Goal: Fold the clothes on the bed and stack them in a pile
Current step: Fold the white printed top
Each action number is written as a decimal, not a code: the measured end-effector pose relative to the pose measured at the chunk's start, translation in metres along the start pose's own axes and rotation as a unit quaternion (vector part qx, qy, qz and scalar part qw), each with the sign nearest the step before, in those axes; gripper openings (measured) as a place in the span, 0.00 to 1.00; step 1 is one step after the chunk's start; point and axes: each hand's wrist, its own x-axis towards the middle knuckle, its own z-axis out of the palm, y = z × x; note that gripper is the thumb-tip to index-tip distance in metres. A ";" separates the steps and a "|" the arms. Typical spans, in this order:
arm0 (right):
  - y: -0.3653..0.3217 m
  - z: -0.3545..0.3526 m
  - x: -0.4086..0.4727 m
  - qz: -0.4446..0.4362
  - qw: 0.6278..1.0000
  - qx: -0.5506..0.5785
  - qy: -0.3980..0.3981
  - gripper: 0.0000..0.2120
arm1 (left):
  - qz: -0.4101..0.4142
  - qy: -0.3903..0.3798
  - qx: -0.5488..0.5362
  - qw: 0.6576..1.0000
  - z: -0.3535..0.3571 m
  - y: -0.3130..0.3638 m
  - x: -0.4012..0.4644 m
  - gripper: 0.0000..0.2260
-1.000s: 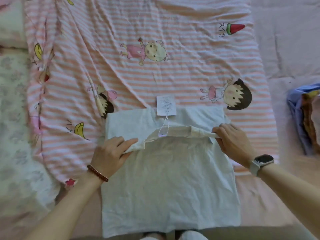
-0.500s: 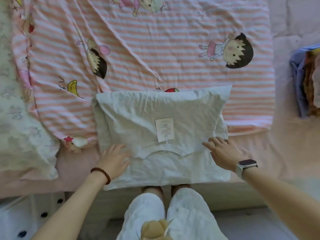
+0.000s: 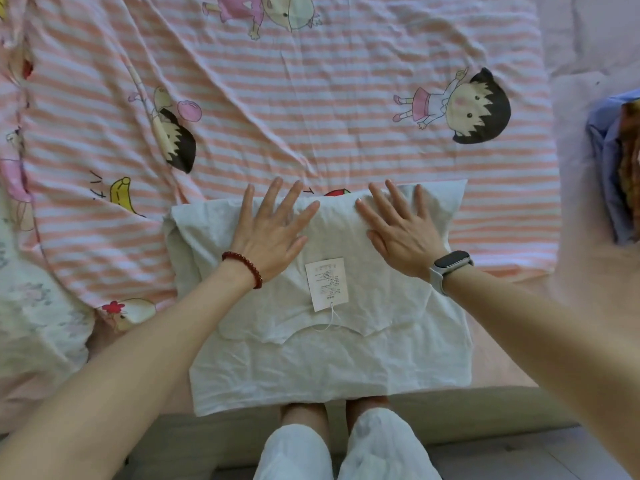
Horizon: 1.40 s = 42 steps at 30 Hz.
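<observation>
We press the left hand [image 3: 273,233] and right hand [image 3: 403,233], fingers spread flat and grasping nothing, onto the folded white shirt [image 3: 329,358], smoothing outward evenly.

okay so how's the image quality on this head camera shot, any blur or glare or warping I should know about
Head view: soft, even light, no glare; the white garment, its paper tag and both flat hands, left hand and right hand, are sharp; the clothes pile at the right edge is smeared; wide-angle stretching swells the forearms at the bottom corners.
</observation>
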 end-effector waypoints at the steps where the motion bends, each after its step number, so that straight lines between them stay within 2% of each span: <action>1: 0.002 0.006 0.004 -0.004 1.000 -0.010 -0.010 0.26 | -0.004 -0.005 0.007 1.000 0.008 0.001 0.004 0.27; 5: 0.012 0.025 0.001 -0.009 0.999 -0.023 -0.039 0.27 | -0.022 -0.038 0.019 0.999 0.041 -0.005 -0.010 0.25; 9: 0.034 0.025 -0.003 0.044 0.997 -0.045 -0.054 0.26 | -0.059 -0.062 0.041 0.996 0.048 -0.035 -0.032 0.24; 12: 0.054 0.017 -0.001 0.092 0.994 -0.014 -0.052 0.25 | -0.104 -0.078 -0.006 0.991 0.037 -0.061 -0.035 0.26; 15: 0.068 0.000 0.009 0.137 0.990 0.004 -0.014 0.24 | -0.181 -0.086 -0.077 0.977 0.020 -0.086 -0.025 0.27; 18: 0.075 -0.018 0.020 0.114 0.993 0.033 -0.022 0.20 | -0.186 -0.087 -0.148 0.967 0.002 -0.105 -0.011 0.27; 20: 0.076 -0.024 0.023 0.111 0.991 0.046 -0.057 0.16 | -0.179 -0.122 -0.216 0.952 -0.006 -0.112 -0.006 0.21; 22: 0.075 -0.029 0.022 0.130 0.987 0.079 -0.046 0.11 | -0.177 -0.151 -0.256 0.938 -0.011 -0.117 -0.005 0.12; 25: 0.078 -0.042 0.015 0.141 0.982 0.114 -0.053 0.09 | -0.157 -0.178 -0.238 0.942 -0.020 -0.122 -0.007 0.10; 27: 0.081 -0.051 0.008 0.137 0.980 0.107 -0.097 0.09 | -0.143 -0.195 -0.179 0.954 -0.026 -0.121 -0.008 0.12; 29: 0.083 -0.056 0.002 0.147 0.977 0.110 -0.107 0.06 | -0.137 -0.198 -0.124 0.963 -0.031 -0.120 -0.007 0.12; 34: 0.089 -0.083 0.002 0.154 0.980 0.112 -0.057 0.06 | -0.140 -0.190 -0.206 0.950 -0.055 -0.129 -0.003 0.03; 36: 0.096 -0.105 0.009 0.157 0.980 0.116 -0.037 0.07 | -0.151 -0.166 -0.228 0.948 -0.078 -0.139 0.004 0.04; 39: 0.108 -0.146 0.030 0.172 0.979 0.108 0.029 0.08 | -0.181 -0.084 -0.177 0.964 -0.119 -0.158 0.027 0.04; 42: 0.117 -0.185 0.052 0.199 0.965 0.097 0.141 0.08 | -0.207 0.056 -0.127 0.969 -0.160 -0.169 0.056 0.10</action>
